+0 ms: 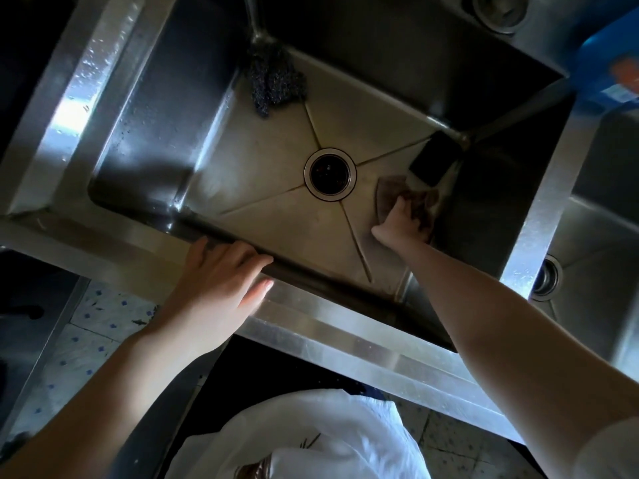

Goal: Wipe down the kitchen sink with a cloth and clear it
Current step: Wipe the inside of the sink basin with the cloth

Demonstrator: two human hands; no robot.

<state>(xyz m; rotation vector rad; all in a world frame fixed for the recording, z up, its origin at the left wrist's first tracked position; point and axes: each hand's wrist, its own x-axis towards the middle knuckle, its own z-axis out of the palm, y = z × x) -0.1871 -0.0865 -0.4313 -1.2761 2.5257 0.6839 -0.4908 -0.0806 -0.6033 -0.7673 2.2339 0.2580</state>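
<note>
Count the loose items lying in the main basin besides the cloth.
2: a dark scourer in the far corner, a black sponge by the cloth. The right hand may hide more.

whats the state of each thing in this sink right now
sink: wet, not cleared
drain: uncovered
cloth: bunched on the sink floor
scourer: lying in far corner
black block: against right wall
left hand: flat on front rim
right hand: holds the cloth

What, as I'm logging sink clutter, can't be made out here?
Head view only.
Cloth: largely under the right hand.
Black block beside it: too dark to identify.
Blue pack: cut by the right edge.
Drain inside: in shadow.
</note>
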